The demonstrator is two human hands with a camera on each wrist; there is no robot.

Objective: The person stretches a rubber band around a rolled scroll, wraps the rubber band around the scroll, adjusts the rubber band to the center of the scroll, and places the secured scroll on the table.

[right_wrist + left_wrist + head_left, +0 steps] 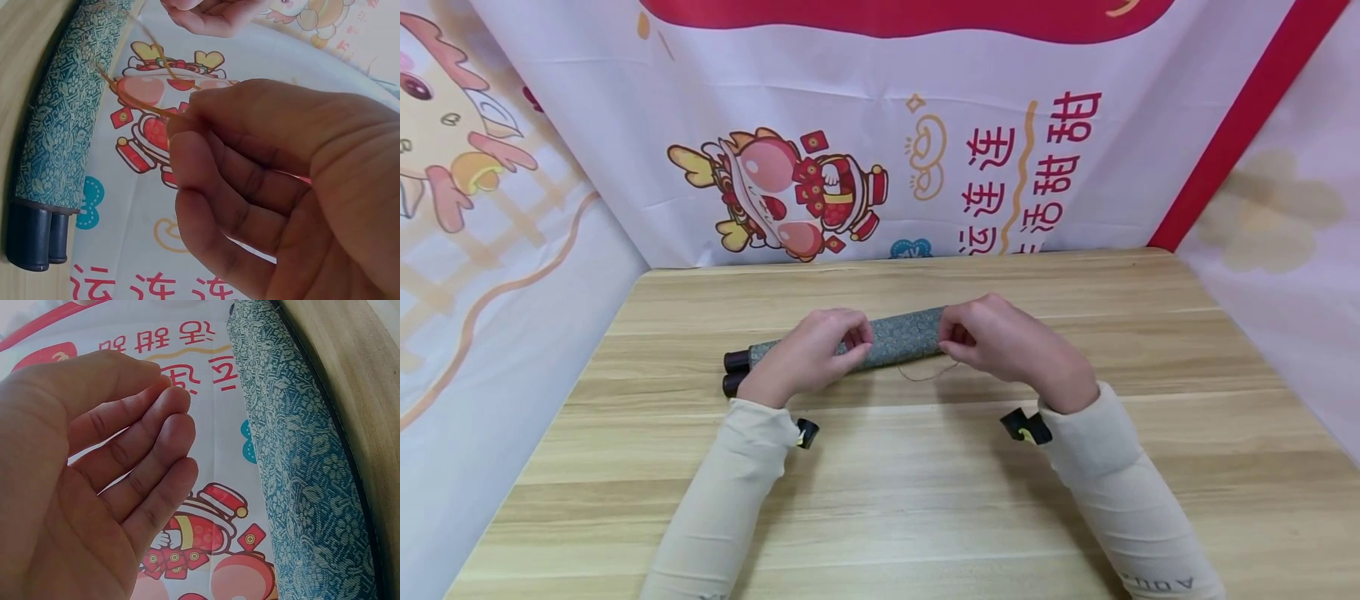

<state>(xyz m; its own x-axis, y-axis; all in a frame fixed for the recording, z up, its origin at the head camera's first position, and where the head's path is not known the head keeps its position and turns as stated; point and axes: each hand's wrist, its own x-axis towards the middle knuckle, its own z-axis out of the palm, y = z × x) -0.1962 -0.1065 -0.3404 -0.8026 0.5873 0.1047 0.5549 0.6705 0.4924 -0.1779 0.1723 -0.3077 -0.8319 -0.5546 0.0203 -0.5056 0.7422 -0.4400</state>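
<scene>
Evidently, the patterned scroll (910,333) is rolled up; it lies on the wooden table (887,500) with paired dark rod ends (737,361) protruding. Fastening is judged incomplete: the thin cord (150,107) runs loose from the scroll, and no wrap or knot round it is visible. The right hand (1000,342) pinches the cord between thumb and forefinger. The left hand (808,350), near the scroll, has fingers bent toward the thumb; whether they grip cord cannot be told.
</scene>
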